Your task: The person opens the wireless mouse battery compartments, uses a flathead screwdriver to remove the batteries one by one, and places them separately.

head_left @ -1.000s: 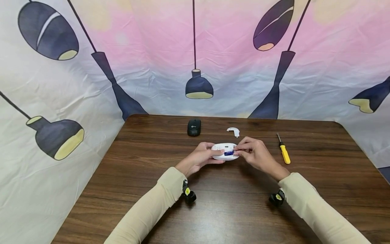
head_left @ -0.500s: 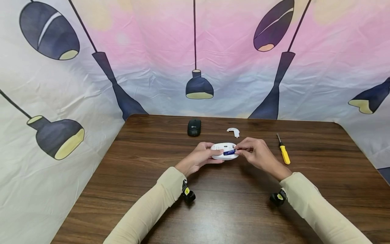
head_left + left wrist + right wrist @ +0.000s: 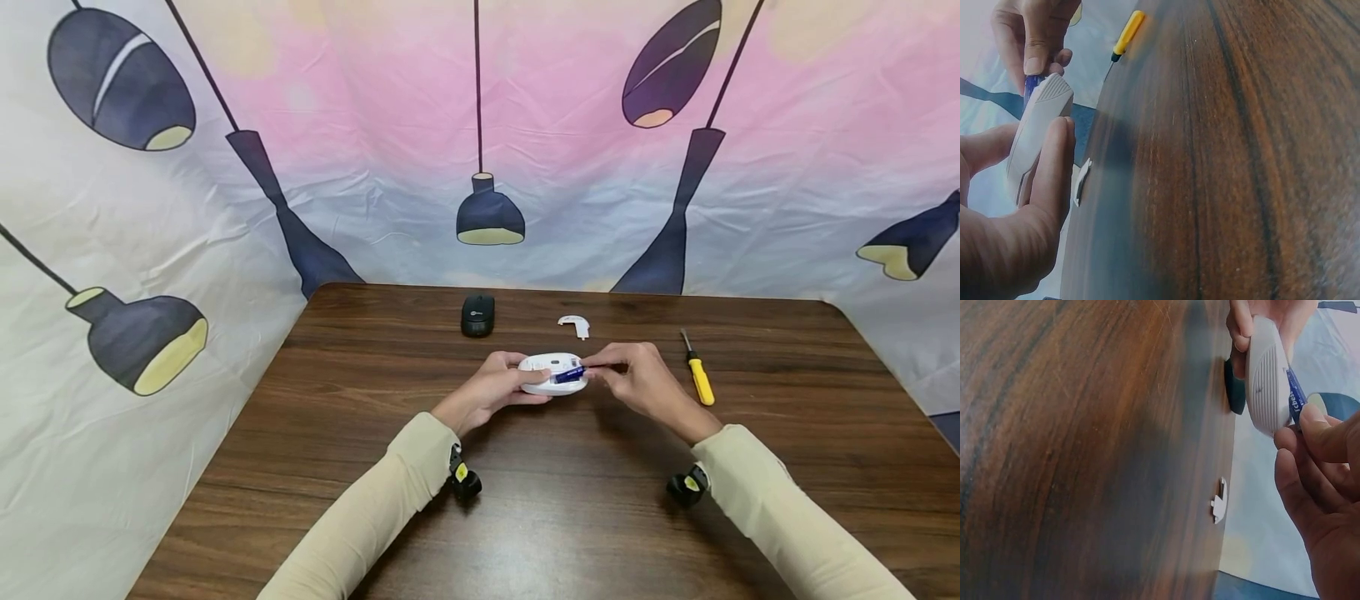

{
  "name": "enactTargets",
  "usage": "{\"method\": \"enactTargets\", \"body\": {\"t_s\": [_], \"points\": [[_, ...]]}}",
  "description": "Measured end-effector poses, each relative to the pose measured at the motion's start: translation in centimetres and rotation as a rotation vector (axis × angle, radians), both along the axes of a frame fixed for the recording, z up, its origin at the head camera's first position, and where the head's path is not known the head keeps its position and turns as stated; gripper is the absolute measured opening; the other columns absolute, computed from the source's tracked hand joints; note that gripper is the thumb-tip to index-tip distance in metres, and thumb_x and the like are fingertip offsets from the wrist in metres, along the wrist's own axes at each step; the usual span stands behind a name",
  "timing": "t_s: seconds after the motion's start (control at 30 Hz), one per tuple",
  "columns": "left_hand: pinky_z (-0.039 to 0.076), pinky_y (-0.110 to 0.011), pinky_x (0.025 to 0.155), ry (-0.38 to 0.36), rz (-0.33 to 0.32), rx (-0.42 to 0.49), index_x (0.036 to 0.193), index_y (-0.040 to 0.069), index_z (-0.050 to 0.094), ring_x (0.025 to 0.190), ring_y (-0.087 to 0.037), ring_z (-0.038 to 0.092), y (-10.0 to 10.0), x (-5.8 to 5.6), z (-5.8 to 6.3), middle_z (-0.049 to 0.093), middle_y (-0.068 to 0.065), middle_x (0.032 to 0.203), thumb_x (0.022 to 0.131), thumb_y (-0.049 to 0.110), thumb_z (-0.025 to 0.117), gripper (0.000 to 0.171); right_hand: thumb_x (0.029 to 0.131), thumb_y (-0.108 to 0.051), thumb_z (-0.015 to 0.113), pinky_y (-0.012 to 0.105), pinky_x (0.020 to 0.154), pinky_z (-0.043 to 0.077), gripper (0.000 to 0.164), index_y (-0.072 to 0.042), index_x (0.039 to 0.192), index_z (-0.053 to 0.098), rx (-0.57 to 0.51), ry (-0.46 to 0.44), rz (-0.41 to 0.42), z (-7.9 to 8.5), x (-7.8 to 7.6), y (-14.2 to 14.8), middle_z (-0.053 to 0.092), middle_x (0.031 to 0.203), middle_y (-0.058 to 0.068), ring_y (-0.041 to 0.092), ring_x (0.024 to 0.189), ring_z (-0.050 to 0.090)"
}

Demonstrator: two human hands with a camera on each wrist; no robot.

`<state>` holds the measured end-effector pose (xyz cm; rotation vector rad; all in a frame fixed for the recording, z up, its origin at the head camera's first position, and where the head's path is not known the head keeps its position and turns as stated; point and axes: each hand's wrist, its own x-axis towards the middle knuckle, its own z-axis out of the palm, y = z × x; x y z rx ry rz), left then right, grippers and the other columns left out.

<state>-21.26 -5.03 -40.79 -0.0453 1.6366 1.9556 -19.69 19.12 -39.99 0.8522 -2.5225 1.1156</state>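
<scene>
Wrinkled cloth backdrop (image 3: 390, 125), printed with dark hanging lamps on pink and pale blue, drops behind a brown wood-grained table (image 3: 555, 517). Above the tabletop, the left hand (image 3: 495, 386) grasps a white mouse (image 3: 543, 362), thumb across its upturned underside and fingers beneath. This oval plastic shell has a ribbed side and an uncovered compartment holding a blue cylindrical battery (image 3: 570, 375). Thumb and finger of the right hand (image 3: 636, 375) pinch the battery's right end, which is raised out of the recess; the other end slants down into it. A second ago the battery lay flatter in its slot; the left hand's grasp looks unchanged.

Beyond the hands lie a thin, curved white cover (image 3: 577, 323) and a black mouse (image 3: 477, 316). To the right rests a screwdriver (image 3: 700, 375) with a yellow handle and slim metal shaft.
</scene>
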Motion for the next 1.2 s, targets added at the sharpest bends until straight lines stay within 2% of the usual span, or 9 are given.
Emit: {"method": "enactTargets", "body": {"t_s": [0.2,0.5,0.7,0.9,1.13,1.2], "points": [[0.062,-0.036,0.087,0.01,0.016,0.008,0.139,-0.013,0.045,0.094,-0.024,0.068,0.0,0.0,-0.2,0.06,-0.025,0.121,0.097,-0.002,0.064,0.047,0.086,0.001,0.079,0.02,0.047,0.044,0.012,-0.004,0.097,0.081,-0.02,-0.006,-0.041,0.2,-0.1,0.8,0.076,0.084,0.006,0.008,0.06,0.054],[0.062,-0.036,0.089,0.012,0.014,0.002,0.139,-0.014,0.045,0.097,-0.025,0.069,-0.2,0.1,-0.4,0.059,-0.027,0.124,0.098,-0.002,0.063,0.046,0.085,0.002,0.08,0.02,0.045,0.041,0.011,-0.005,0.095,0.082,-0.003,0.025,-0.157,1.0,-1.1,2.8,0.077,0.088,0.009,0.013,0.059,0.054],[0.062,-0.036,0.089,0.018,0.014,0.013,0.138,-0.014,0.046,0.097,-0.024,0.068,-0.2,0.2,-0.5,0.06,-0.026,0.124,0.097,-0.003,0.063,0.046,0.089,-0.001,0.077,0.021,0.046,0.039,0.009,-0.003,0.097,0.081,0.049,-0.036,-0.26,0.7,-1.9,4.0,0.076,0.092,0.015,0.021,0.06,0.054],[0.062,-0.037,0.089,0.03,0.01,0.017,0.135,-0.014,0.048,0.095,-0.024,0.068,-0.3,0.2,-0.5,0.061,-0.025,0.121,0.097,-0.003,0.063,0.042,0.092,0.001,0.072,0.025,0.045,0.035,0.012,0.001,0.102,0.079,0.104,-0.129,-0.322,0.2,-2.9,4.8,0.075,0.097,0.021,0.02,0.059,0.052],[0.062,-0.037,0.088,0.021,0.004,0.009,0.131,-0.013,0.051,0.094,-0.024,0.069,-0.3,0.2,-0.4,0.062,-0.023,0.116,0.097,-0.003,0.064,0.038,0.093,0.003,0.068,0.025,0.043,0.033,0.014,0.003,0.104,0.078,0.126,-0.141,-0.352,-0.4,-4.2,5.5,0.074,0.097,0.024,0.017,0.052,0.053],[0.062,-0.037,0.088,0.017,0.004,0.006,0.131,-0.012,0.051,0.094,-0.024,0.069,-0.4,0.2,-0.4,0.062,-0.023,0.116,0.097,-0.003,0.064,0.038,0.093,0.002,0.068,0.026,0.044,0.036,0.015,0.004,0.104,0.078,0.138,-0.143,-0.36,-0.6,-4.6,5.7,0.074,0.097,0.024,0.018,0.053,0.056]]}}
